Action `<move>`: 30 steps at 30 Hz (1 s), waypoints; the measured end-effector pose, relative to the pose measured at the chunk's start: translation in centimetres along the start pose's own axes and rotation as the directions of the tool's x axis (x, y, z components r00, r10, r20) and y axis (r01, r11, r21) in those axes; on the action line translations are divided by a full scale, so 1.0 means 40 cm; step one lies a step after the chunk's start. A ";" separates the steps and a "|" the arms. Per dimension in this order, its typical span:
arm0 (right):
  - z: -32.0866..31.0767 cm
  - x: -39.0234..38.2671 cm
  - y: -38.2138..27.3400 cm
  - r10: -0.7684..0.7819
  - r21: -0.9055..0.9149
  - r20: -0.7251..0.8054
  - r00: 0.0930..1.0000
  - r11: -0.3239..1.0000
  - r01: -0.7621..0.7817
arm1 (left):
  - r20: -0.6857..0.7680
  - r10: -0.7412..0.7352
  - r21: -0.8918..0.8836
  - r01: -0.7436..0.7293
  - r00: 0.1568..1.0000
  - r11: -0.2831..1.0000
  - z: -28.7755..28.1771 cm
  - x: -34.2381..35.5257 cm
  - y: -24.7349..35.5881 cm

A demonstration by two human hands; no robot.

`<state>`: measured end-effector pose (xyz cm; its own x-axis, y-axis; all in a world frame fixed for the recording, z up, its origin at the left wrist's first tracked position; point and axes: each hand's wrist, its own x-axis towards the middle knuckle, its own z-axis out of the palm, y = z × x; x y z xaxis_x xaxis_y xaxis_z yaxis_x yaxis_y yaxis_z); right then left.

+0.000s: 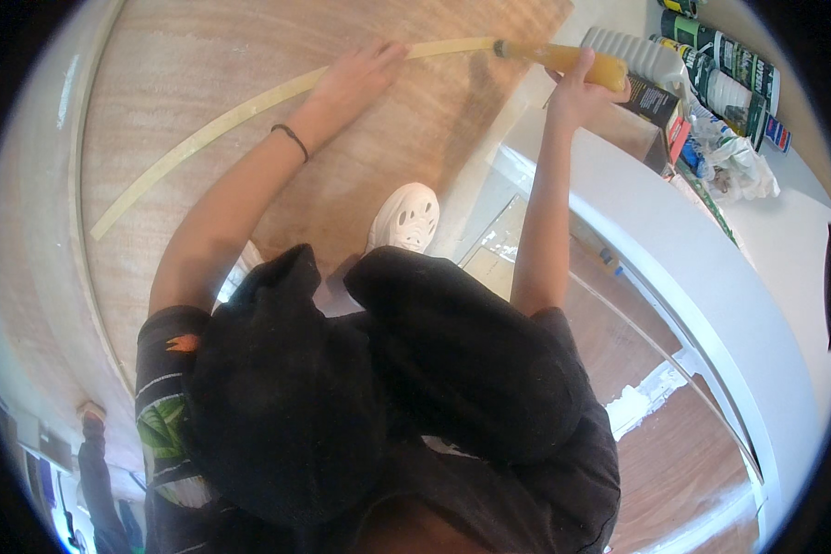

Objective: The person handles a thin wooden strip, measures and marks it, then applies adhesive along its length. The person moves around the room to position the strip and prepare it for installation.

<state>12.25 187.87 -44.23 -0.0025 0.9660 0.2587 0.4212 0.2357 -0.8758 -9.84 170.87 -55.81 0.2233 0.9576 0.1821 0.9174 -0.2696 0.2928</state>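
Observation:
A long pale-yellow strip, which looks like masking tape (208,134), curves across the brown wooden panel (203,55). My left hand (365,78) rests over the strip, its fingers stretched out along it near the far side. At the strip's right end is a yellow-brown cylinder (554,57) with a dark end. My right hand (582,92) is closed around the right part of this cylinder, thumb on top. What kind of thing the cylinder is, and whether the strip joins it, I cannot make out.
Beyond my right hand stand a grey ridged container (632,57), a dark box (651,102), several dark-green cans (716,51) and crumpled plastic (739,166) on a white surface (757,240). My white shoe (406,217) is by the panel. Another person's arm (97,471) shows lower left.

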 end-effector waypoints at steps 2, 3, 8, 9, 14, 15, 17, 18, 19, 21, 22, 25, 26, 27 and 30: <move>0.008 0.011 0.013 0.054 0.025 -0.005 0.999 0.998 -0.054 | 0.022 -0.017 -0.013 0.017 1.000 1.000 -0.007 0.000 0.003; 0.013 0.017 0.023 0.086 0.040 -0.011 0.996 0.996 -0.085 | 0.034 -0.024 -0.024 0.025 0.999 0.999 -0.011 -0.001 0.003; 0.025 0.040 0.070 0.089 0.049 -0.026 0.996 0.995 -0.088 | 0.057 -0.032 -0.011 0.033 0.998 0.999 -0.024 -0.003 0.002; 0.024 0.045 0.072 0.125 0.030 -0.026 0.992 0.992 -0.124 | 0.063 -0.029 -0.014 0.029 0.998 0.999 -0.024 -0.004 0.002; 0.038 0.012 0.065 0.126 0.031 0.010 0.992 0.991 -0.127 | 0.051 -0.011 -0.007 0.012 0.999 1.000 -0.009 -0.004 -0.002; 0.044 -0.003 0.065 0.080 0.034 0.014 0.997 0.996 -0.081 | 0.026 -0.001 0.004 0.001 1.000 1.000 -0.004 -0.003 -0.003; 0.054 -0.025 0.068 0.207 0.050 0.047 0.977 0.977 -0.209 | 0.026 0.000 -0.005 0.000 1.000 1.000 0.006 -0.001 -0.006; 0.055 -0.030 0.072 0.319 0.048 0.079 0.945 0.945 -0.323 | 0.053 -0.010 -0.025 0.012 0.999 1.000 0.009 -0.001 -0.007; 0.049 -0.032 0.075 0.316 0.108 0.037 0.948 0.942 -0.318 | 0.104 -0.023 -0.048 0.028 0.994 0.998 0.011 -0.002 -0.008; 0.025 -0.005 0.081 0.234 0.205 -0.060 0.970 0.954 -0.217 | 0.036 -0.047 -0.097 0.050 0.998 0.994 0.010 -0.008 -0.008; 0.005 0.007 0.086 0.258 0.218 -0.146 0.955 0.950 -0.223 | 0.081 -0.046 -0.143 0.057 0.996 0.988 0.008 -0.012 -0.006; -0.036 0.050 0.102 0.241 0.191 -0.126 0.962 0.958 -0.215 | 0.016 -0.022 -0.104 0.023 1.000 0.994 -0.003 -0.027 -0.006; -0.041 0.054 0.108 0.238 0.181 -0.121 0.964 0.960 -0.215 | 0.007 -0.022 -0.097 0.023 1.000 0.995 -0.006 -0.031 -0.005; -0.044 0.057 0.113 0.254 0.187 -0.111 0.961 0.955 -0.231 | 0.004 -0.028 -0.096 0.028 1.000 0.995 -0.010 -0.034 -0.004; -0.035 0.049 0.122 0.304 0.188 -0.103 0.947 0.941 -0.282 | -0.012 -0.043 -0.085 0.042 0.999 0.995 -0.012 -0.038 -0.001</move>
<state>15.58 190.78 -47.44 0.2196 0.9754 0.0206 0.2263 -0.0304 -0.9736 -10.38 169.38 -55.64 0.1797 0.9670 0.1804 0.8945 -0.2369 0.3790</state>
